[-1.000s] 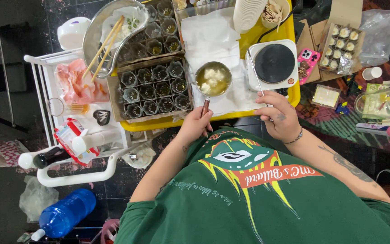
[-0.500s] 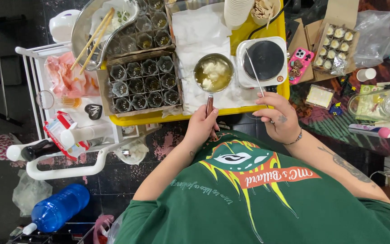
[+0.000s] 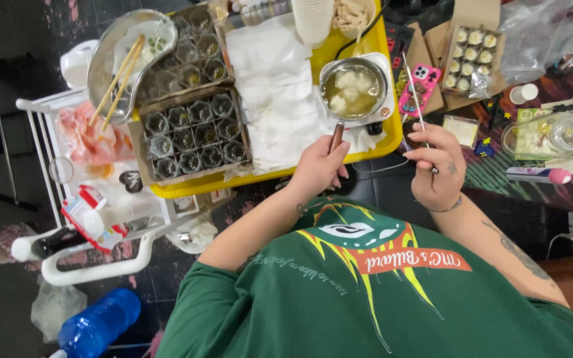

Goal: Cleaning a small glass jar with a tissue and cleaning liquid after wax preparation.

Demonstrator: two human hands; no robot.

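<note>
My left hand [image 3: 318, 171] grips the brown handle [image 3: 335, 137] of a small metal saucepan [image 3: 354, 86]. The pan holds yellowish liquid with white lumps and sits on a small white hot plate [image 3: 384, 106] at the right end of a yellow tray [image 3: 339, 46]. My right hand [image 3: 434, 166] pinches a thin metal rod [image 3: 415, 89] that points up past a pink phone [image 3: 417, 89]. A white cloth [image 3: 273, 86] covers the middle of the tray, left of the pan.
A cardboard box of several small glass jars [image 3: 190, 136] fills the tray's left part. Behind it is a metal bowl with chopsticks [image 3: 121, 63]. An open box of small filled cups [image 3: 469, 56] lies at the right. A white cart [image 3: 87, 219] and a blue bottle [image 3: 97, 328] are at the left.
My left hand has carried the saucepan from the white cloth rightward onto the hot plate, which was bare before. My right hand lifted slightly with the rod.
</note>
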